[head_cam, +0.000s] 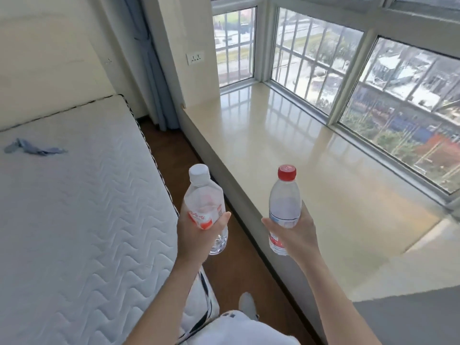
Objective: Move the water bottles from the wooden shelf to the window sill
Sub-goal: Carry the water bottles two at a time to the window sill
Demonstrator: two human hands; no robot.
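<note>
Glossy window sill, mattress opposite; water bottles held

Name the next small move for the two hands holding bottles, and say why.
Probably lower the right hand to stand its red-capped bottle on the window sill. That bottle is upright and above the sill's near edge, while the left hand holds the white-capped bottle over the floor between mattress and sill.

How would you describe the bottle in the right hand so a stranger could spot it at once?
Start at the wide sill under the windows. By its near edge the right hand holds a clear bottle. Its red cap sets it apart from the white-capped bottle in the left hand.
</note>
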